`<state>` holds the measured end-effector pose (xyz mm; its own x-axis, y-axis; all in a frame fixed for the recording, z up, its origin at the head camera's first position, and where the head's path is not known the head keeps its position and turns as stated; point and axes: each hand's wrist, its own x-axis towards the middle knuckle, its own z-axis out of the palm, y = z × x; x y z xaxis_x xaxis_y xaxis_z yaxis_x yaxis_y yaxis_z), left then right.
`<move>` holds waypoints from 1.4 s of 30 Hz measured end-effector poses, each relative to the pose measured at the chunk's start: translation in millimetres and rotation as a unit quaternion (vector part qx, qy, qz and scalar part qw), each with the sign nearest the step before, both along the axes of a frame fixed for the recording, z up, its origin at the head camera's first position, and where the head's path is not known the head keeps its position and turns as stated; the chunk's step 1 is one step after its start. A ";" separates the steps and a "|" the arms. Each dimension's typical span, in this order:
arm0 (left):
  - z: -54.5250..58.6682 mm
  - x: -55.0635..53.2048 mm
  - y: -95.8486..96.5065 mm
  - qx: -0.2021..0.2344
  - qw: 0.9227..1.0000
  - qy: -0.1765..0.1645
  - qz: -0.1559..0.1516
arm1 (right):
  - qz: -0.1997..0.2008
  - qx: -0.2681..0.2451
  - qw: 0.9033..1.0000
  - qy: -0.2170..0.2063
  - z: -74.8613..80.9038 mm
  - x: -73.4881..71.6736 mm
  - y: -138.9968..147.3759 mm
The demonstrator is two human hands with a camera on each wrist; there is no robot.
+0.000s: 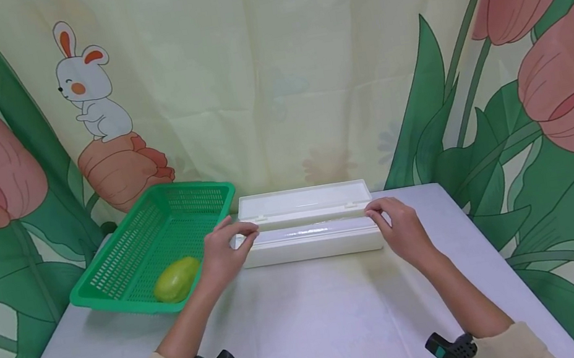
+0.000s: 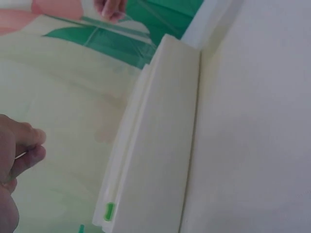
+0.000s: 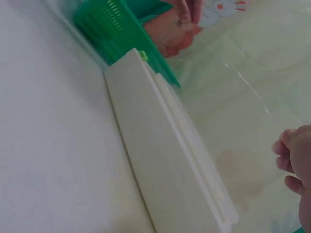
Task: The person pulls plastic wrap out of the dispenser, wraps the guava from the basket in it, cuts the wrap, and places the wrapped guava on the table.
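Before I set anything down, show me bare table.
Free: the white cloth-covered table in front of the long white box, and right of the right hand to the table's edge. Crowded: back left, where the green plastic basket sits beside the box.

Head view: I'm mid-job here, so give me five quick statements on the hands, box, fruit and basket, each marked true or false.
1. The white box has its lid raised. True.
2. The right hand holds the green fruit. False: it pinches clear film above the box.
3. The fruit lies inside the green basket. True.
4. The basket stands to the right of the box. False: it stands to the left.
5. The left hand has its thumb and finger pinched together. True.
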<state>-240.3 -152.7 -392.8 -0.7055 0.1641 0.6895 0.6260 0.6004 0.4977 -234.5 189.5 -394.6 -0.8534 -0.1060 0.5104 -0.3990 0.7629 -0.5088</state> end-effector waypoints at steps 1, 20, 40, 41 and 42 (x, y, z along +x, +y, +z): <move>0.7 0.8 -0.2 -0.001 1.000 0.002 0.000 | 0.000 0.000 1.000 0.001 0.7 0.8 0.0; 16.5 15.8 -1.5 -0.050 0.998 0.001 -0.033 | 0.025 0.019 0.998 0.058 12.4 15.1 4.4; 9.5 11.4 -6.7 0.017 0.993 -0.116 -0.022 | 0.062 -0.013 0.997 0.039 5.7 10.4 17.6; 10.1 12.1 -8.1 0.026 0.990 -0.134 -0.022 | 0.067 -0.021 0.997 0.033 5.1 10.0 18.8; 10.5 12.5 -9.6 0.036 0.988 -0.151 -0.024 | 0.071 -0.029 0.997 0.026 4.8 9.9 19.9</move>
<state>-227.8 -162.3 -382.3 -0.8730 0.1599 0.4607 0.4696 0.5305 0.7058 -224.6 209.4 -389.8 -0.8037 -0.1930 0.5628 -0.5282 0.6670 -0.5254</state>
